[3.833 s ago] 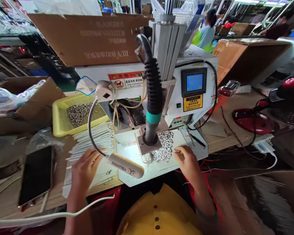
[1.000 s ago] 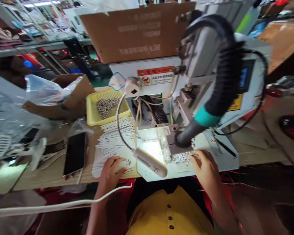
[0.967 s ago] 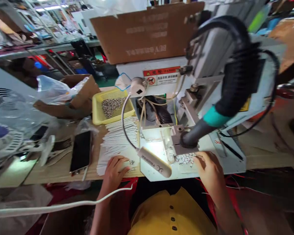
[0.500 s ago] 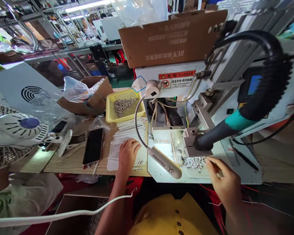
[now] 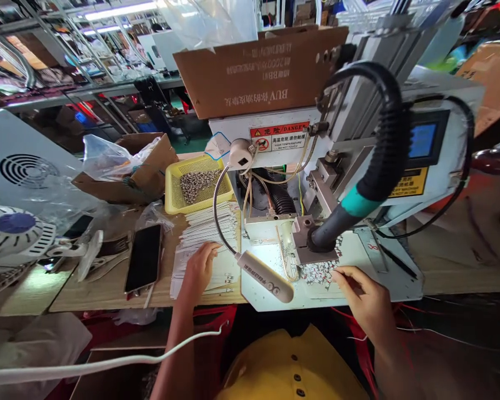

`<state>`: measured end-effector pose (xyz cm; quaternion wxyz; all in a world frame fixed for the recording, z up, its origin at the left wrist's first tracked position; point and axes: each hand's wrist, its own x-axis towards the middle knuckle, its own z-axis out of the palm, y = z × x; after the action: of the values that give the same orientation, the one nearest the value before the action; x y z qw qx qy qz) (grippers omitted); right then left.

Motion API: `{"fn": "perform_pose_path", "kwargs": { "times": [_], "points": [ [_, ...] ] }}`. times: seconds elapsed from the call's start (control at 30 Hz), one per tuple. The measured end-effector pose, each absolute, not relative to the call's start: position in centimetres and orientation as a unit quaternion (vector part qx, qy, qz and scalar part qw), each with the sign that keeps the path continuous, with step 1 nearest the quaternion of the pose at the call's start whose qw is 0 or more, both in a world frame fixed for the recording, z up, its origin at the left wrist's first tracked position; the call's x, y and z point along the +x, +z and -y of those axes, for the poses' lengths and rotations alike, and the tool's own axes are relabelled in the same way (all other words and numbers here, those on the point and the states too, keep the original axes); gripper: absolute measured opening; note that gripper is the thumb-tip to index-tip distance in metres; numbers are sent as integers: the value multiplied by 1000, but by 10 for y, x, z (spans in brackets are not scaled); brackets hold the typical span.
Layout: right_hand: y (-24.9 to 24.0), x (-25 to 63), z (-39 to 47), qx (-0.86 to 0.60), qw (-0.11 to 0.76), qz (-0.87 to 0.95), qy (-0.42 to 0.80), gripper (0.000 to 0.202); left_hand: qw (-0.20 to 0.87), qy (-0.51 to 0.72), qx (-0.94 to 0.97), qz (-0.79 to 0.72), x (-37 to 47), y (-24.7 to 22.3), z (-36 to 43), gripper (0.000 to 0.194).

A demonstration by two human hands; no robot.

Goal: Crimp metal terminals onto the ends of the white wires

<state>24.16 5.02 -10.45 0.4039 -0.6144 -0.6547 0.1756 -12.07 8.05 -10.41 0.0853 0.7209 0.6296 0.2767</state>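
Note:
My left hand (image 5: 198, 269) lies over a fanned stack of thin white strips (image 5: 206, 225); its fingers are bent and close together, and what they hold, if anything, is hidden. Beside the press head (image 5: 314, 244), my right hand (image 5: 364, 291) pinches with thumb and forefinger at the right edge of a pile of small white and silver pieces (image 5: 316, 273). Anything between those fingertips is too small to name. The pile lies on the machine's pale base plate (image 5: 275, 303), in front of and below the press head.
A lit lamp (image 5: 266, 278) on a bendable neck hangs between my hands. A yellow basket (image 5: 173, 191) of small metal parts stands behind the strips. To the left are a phone (image 5: 144, 258) and a fan (image 5: 14, 233). The machine bears a high-temperature danger label (image 5: 280, 137).
The whole view has swung to the right, so things appear farther left. My left hand has turned slightly over the strips; my right hand stays at the edge of the pile.

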Motion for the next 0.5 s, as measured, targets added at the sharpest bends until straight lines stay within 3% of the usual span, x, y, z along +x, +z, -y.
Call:
{"fn": "perform_pose_path", "kwargs": {
  "times": [0.17,0.27,0.4,0.5],
  "points": [
    [-108,244,-50,-620,403,648,185,25,117,255,737,-616,-118,-99,-79,25],
    [-107,242,-51,-624,406,634,210,23,80,261,750,-603,-117,-90,-77,26],
    [-94,225,-54,-602,407,617,301,21,-35,270,740,-615,-103,-78,-75,27],
    [-86,206,-59,-567,401,605,388,22,15,245,763,-598,-76,-75,-78,29]
  ]
}}
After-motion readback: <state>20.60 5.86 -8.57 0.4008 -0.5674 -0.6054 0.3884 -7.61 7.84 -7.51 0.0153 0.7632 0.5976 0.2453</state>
